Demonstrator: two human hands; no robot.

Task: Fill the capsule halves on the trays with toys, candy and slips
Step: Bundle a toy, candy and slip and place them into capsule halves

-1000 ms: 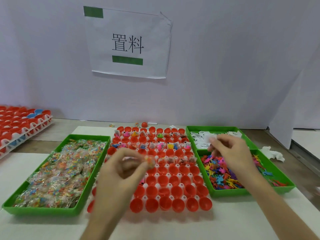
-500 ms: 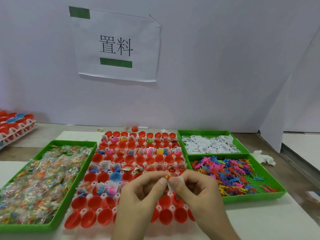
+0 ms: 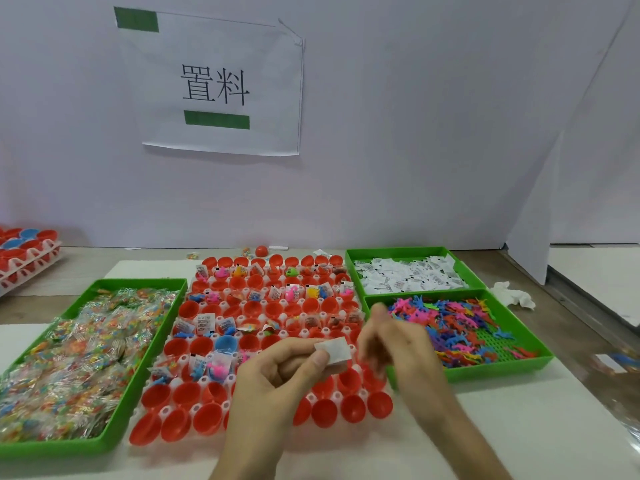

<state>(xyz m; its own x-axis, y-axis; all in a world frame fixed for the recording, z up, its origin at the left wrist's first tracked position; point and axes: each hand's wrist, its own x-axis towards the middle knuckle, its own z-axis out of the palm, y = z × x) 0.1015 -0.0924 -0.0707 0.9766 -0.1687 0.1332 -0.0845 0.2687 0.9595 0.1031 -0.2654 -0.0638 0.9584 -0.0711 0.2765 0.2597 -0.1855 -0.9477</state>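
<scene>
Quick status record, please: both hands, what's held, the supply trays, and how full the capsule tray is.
left hand: pinches a white slip above the capsule tray
right hand: beside it, blurred, grip unclear
capsule tray: far rows partly filled, nearest rows look empty
candy tray: left, full
slip tray: right, far
toy tray: right, near

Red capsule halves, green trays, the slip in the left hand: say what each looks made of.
Red capsule halves: glossy moulded plastic, judging by the shiny highlights. Green trays: rigid plastic, smooth semi-gloss rims. Slip, pinched by the left hand: probably thin matte paper; too blurred to be sure.
</scene>
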